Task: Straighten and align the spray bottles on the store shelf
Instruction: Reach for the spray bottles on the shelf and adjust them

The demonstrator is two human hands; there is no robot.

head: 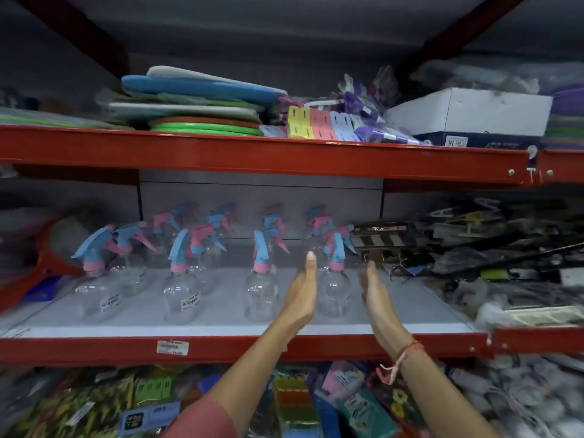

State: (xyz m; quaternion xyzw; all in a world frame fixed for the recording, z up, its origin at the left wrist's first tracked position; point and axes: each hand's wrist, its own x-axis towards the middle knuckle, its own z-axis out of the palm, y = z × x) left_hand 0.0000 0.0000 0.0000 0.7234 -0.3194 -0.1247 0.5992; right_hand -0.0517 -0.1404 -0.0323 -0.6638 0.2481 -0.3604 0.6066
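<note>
Several clear spray bottles with pink and blue trigger heads stand in rows on the white middle shelf (221,328). The front-right bottle (334,289) stands upright between my two hands. My left hand (301,292) is flat with fingers straight, just left of that bottle. My right hand (374,295) is flat too, a little to the bottle's right, not touching it. Further left stand another front bottle (261,292), one with a price sticker (180,298) and a leaning one (94,295). More bottles stand behind them, blurred.
Dark packaged goods (493,248) crowd the shelf right of the bottles. A red racket-like item (47,263) lies at the left. The red shelf beam (252,349) carries a price tag. The upper shelf holds flat boards and a white box (467,112). Packets fill the shelf below.
</note>
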